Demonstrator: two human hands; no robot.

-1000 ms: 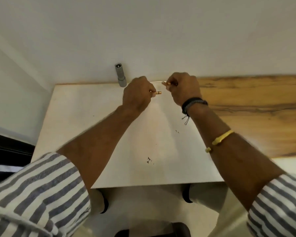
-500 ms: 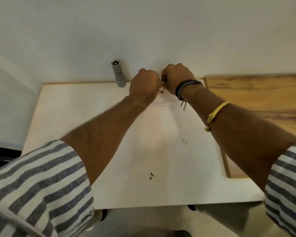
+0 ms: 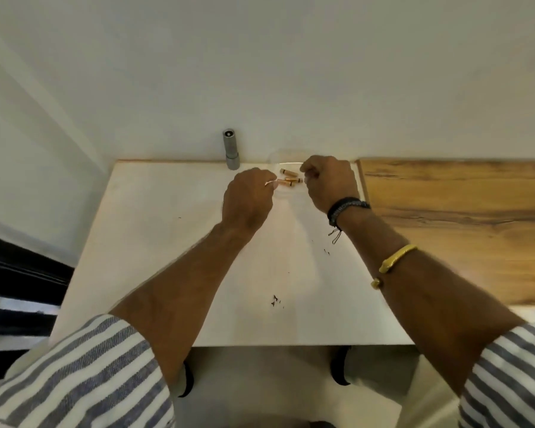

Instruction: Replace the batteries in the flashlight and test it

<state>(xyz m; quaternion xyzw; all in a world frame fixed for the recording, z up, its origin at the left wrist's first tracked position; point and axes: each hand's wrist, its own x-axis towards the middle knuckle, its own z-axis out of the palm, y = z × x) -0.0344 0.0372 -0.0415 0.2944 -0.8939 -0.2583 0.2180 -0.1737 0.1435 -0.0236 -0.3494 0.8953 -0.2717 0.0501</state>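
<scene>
pinching left hand [image 3: 247, 196]: clear film [image 3: 291, 162]
right hand [image 3: 329, 180]: clenched on same film
batteries [image 3: 288, 177]: coppery cylinders between hands, newly exposed

Three copper-coloured batteries [image 3: 289, 180] are bunched between the hands, over the pale table [image 3: 167, 242]. The left hand [image 3: 247, 200] pinches the end of the bunch nearest it. The right hand [image 3: 331, 180] curls just beside the other end, contact unclear. A grey flashlight [image 3: 231, 148] stands upright just beyond the left hand, against the wall [image 3: 291, 72]
</scene>
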